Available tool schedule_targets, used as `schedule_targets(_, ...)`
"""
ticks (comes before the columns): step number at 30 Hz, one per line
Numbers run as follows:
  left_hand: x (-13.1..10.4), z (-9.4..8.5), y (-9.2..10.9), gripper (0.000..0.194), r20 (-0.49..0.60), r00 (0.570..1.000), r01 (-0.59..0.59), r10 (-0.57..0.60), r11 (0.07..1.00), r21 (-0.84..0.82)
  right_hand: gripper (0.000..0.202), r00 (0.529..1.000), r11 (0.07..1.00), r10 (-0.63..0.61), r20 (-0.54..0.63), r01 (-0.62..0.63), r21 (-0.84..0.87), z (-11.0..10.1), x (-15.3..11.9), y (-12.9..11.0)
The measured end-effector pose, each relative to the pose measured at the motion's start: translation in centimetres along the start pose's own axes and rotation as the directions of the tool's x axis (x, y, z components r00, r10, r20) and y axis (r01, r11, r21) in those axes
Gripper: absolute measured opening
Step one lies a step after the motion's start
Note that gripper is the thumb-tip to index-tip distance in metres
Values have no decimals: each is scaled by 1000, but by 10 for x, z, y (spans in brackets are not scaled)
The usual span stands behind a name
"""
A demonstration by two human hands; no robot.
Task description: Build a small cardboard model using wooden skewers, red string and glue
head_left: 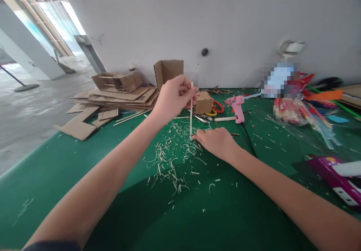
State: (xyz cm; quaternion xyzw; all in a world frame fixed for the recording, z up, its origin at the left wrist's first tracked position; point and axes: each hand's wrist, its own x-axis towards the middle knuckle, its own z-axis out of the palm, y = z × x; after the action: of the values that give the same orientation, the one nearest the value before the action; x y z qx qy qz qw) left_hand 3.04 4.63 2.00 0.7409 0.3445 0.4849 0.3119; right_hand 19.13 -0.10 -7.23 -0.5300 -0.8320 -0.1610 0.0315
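My left hand (pixel 178 95) is closed around the upper part of a thin pale wooden stick (pixel 191 115), which stands almost upright over the green tabletop. Close to the stick's lower end is my right hand (pixel 216 142), its fingers pinched together. A thin brownish thing shows partly beneath that hand, and I cannot make out what it grips. Curly wood shavings (pixel 166 157) lie scattered under and in front of both hands. Just beyond them are metal pliers (pixel 203 117), scissors with a red handle (pixel 219 107) and a small cardboard box (pixel 203 102).
On the green table (pixel 70 168), flat cardboard pieces (pixel 113 98) are stacked at the left beneath a cardboard frame (pixel 118 81). A pink glue gun (pixel 238 110) trails a black cord to the right. Farther right are bundled sticks (pixel 290 110) and a purple device (pixel 329 175). A grey panel (pixel 239 25) stands behind.
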Motion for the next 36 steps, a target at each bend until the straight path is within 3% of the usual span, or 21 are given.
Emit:
schedule_targets(4, -1, 2, 2, 17, 4, 1000, -24, 24, 1000, 18, 54, 993, 995, 97, -74, -97, 4, -5, 5, 1)
schedule_targets(10, 0, 0, 3, 17, -13, 1000, 27, -27, 999, 24, 44, 992, 998, -62, 111, 63, -1, 2, -1, 2)
schedule_targets(16, 0, 0, 2, 15, 14, 999, 30, -29, 999, -27, 50, 997, 998, 64, -48, -64, 1, -5, 6, 10)
schedule_targets(22, -2, 2, 4, 12, 19, 998, 54, -53, 999, -6, 41, 987, 993, -121, 107, 120, 14, 1, 3, 9)
schedule_targets(27, -2, 3, 3, 10, 37, 999, 8, -7, 1000, -11, 50, 999, 1000, 28, -22, -28, -7, -3, 3, 8)
schedule_targets(32, -1, 0, 3, 11, 14, 999, 33, -33, 999, 22, 43, 986, 996, -92, 136, 94, -3, 0, 2, 4)
schedule_targets(36, -1, 0, 1, 11, 36, 999, 9, -9, 1000, 4, 46, 999, 1000, 1, 37, -1, 7, -5, 4, 5)
